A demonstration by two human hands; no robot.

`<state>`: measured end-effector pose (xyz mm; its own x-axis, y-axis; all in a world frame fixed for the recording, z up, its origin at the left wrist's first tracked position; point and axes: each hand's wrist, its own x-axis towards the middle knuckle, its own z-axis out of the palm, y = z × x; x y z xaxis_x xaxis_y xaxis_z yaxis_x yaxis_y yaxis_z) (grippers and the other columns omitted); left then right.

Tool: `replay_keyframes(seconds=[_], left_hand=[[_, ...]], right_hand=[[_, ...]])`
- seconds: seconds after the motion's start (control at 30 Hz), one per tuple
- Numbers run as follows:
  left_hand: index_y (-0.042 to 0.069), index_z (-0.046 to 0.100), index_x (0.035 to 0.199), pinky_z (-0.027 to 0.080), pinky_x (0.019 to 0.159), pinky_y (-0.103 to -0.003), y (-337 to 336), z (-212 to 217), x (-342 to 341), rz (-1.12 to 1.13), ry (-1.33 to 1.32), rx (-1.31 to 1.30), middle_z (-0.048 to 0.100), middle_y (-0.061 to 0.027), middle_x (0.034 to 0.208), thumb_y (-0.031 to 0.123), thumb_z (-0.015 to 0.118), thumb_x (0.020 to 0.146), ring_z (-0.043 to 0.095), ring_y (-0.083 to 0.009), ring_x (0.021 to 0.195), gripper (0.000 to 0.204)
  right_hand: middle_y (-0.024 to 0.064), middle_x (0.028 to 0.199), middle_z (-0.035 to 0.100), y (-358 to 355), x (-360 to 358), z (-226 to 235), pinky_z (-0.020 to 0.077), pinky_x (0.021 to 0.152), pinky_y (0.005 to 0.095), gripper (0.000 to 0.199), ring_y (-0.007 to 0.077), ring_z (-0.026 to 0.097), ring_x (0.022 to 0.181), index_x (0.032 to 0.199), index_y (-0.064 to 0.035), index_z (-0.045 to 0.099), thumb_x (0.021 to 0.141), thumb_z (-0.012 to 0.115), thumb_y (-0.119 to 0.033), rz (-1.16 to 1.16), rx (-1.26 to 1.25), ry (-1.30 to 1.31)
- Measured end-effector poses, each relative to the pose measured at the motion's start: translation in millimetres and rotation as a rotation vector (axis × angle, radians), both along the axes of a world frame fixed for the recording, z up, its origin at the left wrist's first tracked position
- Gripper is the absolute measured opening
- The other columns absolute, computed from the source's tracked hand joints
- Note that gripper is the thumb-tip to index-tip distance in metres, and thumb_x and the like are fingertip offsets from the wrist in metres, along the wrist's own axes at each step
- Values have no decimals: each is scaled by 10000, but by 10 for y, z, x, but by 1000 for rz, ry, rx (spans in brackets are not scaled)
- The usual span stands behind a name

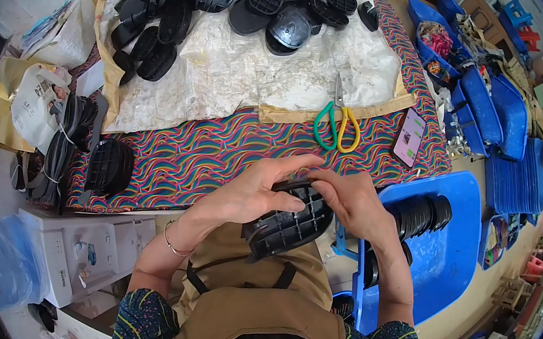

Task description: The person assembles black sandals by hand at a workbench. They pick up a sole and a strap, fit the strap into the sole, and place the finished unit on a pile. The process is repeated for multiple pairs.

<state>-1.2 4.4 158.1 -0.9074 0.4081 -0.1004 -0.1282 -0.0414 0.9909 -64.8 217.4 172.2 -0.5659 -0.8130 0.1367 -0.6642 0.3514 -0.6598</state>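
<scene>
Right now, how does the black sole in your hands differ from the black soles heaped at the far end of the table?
The held sole is single, gripped by the left hand and right hand, ribbed side up. The heaped soles lie loose, overlapping, facing various ways on a pale sheet. Both are black with gridded undersides.

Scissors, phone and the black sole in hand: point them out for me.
Scissors [334, 127], head view, on the green and yellow handles.
Phone [409, 137], head view, middle of its screen.
Black sole [286, 228], head view, ribbed underside between both hands.
</scene>
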Motion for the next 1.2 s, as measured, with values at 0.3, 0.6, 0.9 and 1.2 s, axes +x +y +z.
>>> replay_keyframes(seconds=[0.3, 0.6, 0.9, 1.2], left_hand=[[-10, 423, 1418, 464, 966, -296, 99, 32, 40, 196, -125, 161, 577, -100, 1269, -73, 631, 805, 566, -141, 1115, 651], [2, 460, 1392, 481, 933, -281, 140, 29, 130, 430, -31, 98, 580, -92, 1250, -51, 648, 826, 591, -143, 1089, 599], [-2, 470, 1382, 470, 953, -287, 80, 29, 64, 359, 72, 26, 556, -82, 1276, -23, 652, 835, 571, -138, 1120, 577], [8, 457, 1327, 481, 918, -265, 165, -55, -6, 500, 142, 58, 576, -74, 1227, 48, 670, 889, 580, -113, 1072, 490]], right_hand=[[182, 1021, 690, -195, 550, -460, 529, 768, 320, 297, 241, 699, 875, 1246, 21, 577, 1046, 410, -122, -525, -375, -68], [181, 1186, 661, -284, 611, -560, 525, 845, 328, 341, 240, 679, 999, 1303, 53, 550, 989, 449, -38, -633, -535, -238], [113, 976, 735, -42, 371, -415, 501, 697, 224, 333, 68, 622, 755, 1232, -7, 647, 909, 571, 9, -490, -449, -277], [73, 1031, 701, -224, 422, -532, 497, 728, 248, 328, 48, 586, 840, 1296, 1, 592, 996, 511, -106, -654, -570, -479]])
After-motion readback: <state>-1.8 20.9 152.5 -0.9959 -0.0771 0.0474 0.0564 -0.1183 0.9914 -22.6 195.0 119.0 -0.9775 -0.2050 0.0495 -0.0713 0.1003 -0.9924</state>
